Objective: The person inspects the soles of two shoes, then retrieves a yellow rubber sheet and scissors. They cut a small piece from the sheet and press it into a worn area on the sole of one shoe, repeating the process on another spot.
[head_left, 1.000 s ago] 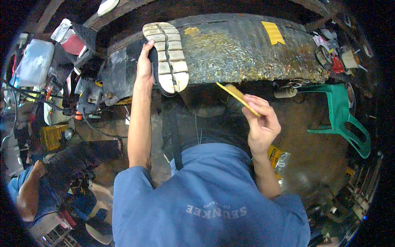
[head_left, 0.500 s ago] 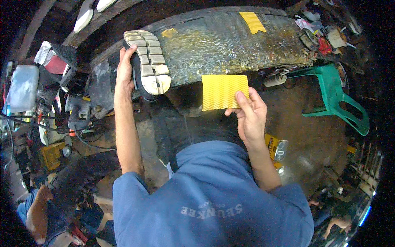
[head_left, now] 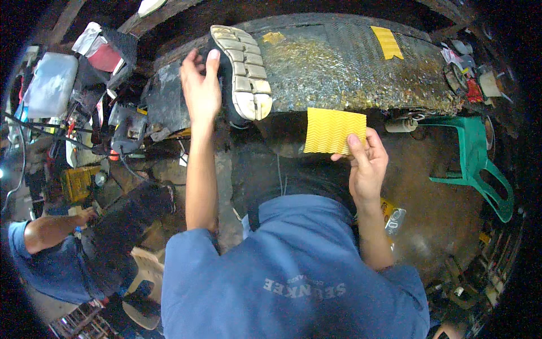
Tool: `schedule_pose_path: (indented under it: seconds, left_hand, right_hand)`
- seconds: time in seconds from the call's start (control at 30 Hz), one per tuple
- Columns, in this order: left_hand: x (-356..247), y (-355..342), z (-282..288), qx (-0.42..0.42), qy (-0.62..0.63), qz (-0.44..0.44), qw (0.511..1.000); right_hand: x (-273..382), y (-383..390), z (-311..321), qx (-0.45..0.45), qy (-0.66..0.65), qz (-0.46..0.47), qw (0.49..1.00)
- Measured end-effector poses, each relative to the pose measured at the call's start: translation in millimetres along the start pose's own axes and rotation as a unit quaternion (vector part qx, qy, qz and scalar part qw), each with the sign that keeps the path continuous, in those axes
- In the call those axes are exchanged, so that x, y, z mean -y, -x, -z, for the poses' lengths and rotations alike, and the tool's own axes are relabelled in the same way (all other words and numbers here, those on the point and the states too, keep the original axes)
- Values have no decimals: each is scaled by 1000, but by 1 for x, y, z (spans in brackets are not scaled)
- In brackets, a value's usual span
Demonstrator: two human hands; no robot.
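A dark shoe lies on its side on the worn bench, its pale, segmented sole facing me. Just left of the shoe, my left hand is raised with its fingers apart, holding nothing. Between the thumb and fingers of my right hand is a yellow rubber sheet with a zigzag pattern, held in front of the bench's near edge. Another yellow piece, with a notched end, rests toward the bench's far right.
A green plastic stool stands at the right. Small scraps and tools crowd the bench's right end, by a red item. Left are a translucent container, cables and clutter. Another person sits at the lower left near a beige chair.
My left hand has let go of the shoe and opened beside it. My right hand still holds the yellow sheet. The whole view has shifted, showing more of the person at left.
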State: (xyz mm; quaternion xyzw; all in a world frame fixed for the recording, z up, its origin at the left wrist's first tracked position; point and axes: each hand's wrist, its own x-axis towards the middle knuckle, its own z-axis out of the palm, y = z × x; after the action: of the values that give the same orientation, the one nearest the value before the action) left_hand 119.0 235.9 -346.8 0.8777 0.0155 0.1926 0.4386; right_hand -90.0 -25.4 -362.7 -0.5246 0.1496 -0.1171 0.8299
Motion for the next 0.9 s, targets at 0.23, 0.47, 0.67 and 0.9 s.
schedule_pose_path:
  seconds: [0.23,0.47,0.67,0.9]
  left_hand:
    - [-173,130,95,-133,666,-390,621]
    - [-205,139,87,-124,508,-579,626]
    - [-198,150,92,-103,502,-568,644]
    - [-199,149,94,-117,470,-551,680]
  right_hand:
    - [-16,-7,-4,17,-25,-51,998]
    - [-18,-6,-12,25,-14,-59,998]
    - [-14,-3,-4,39,12,-51,998]
    - [-14,-2,-4,48,5,-53,997]
